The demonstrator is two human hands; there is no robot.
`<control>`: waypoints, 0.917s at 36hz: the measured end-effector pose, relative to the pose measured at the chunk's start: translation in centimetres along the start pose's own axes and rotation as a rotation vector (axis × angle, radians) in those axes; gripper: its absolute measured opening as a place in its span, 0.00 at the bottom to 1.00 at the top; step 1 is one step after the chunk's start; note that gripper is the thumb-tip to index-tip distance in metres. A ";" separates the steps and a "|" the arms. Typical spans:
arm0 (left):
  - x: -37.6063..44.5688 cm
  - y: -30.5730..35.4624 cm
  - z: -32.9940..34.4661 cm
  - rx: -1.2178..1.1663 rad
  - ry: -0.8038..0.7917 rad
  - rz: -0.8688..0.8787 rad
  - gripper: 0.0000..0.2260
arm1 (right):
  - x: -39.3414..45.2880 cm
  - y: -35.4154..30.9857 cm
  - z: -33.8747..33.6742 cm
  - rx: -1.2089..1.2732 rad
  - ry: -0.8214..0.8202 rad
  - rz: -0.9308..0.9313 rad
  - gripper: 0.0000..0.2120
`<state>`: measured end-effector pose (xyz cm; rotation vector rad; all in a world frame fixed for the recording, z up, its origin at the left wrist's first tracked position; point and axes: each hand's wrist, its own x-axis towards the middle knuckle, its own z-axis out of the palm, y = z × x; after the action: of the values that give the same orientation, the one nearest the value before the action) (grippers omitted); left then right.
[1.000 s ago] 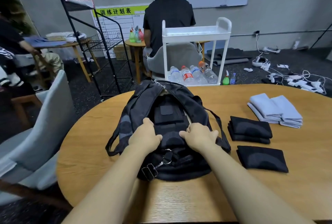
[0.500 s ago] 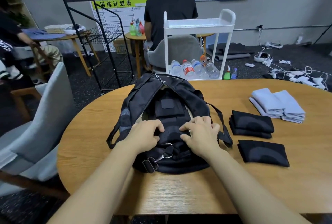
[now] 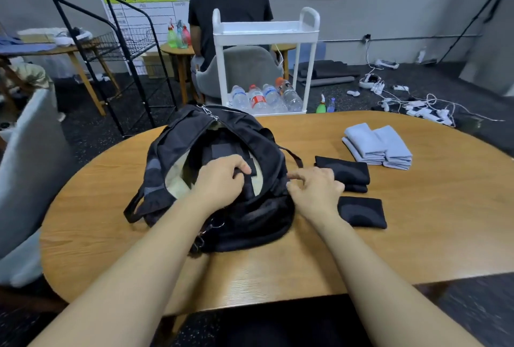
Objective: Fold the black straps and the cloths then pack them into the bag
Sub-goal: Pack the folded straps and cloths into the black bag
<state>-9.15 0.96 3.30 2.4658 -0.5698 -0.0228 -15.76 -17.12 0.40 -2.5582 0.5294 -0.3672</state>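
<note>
The black bag (image 3: 222, 179) lies on the wooden tabletop (image 3: 417, 235), its long axis running away from the camera, the opening facing up and showing pale lining. The left hand (image 3: 219, 182) grips a black strap (image 3: 244, 171) inside the opening. The right hand (image 3: 317, 193) rests at the bag's right rim with fingers curled; whether it pinches fabric cannot be determined. Right of the bag lie folded black cloths (image 3: 345, 172), a single black cloth (image 3: 361, 211), and grey cloths (image 3: 378, 146). The bag's contents are mostly hidden.
</note>
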 end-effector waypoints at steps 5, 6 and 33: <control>1.0 5.0 4.9 -0.032 -0.118 0.122 0.09 | -0.5 5.5 -2.1 0.014 0.130 0.203 0.12; 1.3 5.9 6.1 -0.020 -0.155 0.144 0.11 | -0.6 6.6 -2.5 0.008 0.156 0.247 0.13; 4.1 11.8 14.7 0.303 -0.506 -0.015 0.12 | 0.1 14.8 -4.7 -0.036 -0.143 0.519 0.20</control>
<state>-12.19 -17.49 -1.67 2.7665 -0.8149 -0.6231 -21.71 -31.01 -3.30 -2.3404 1.1120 0.0099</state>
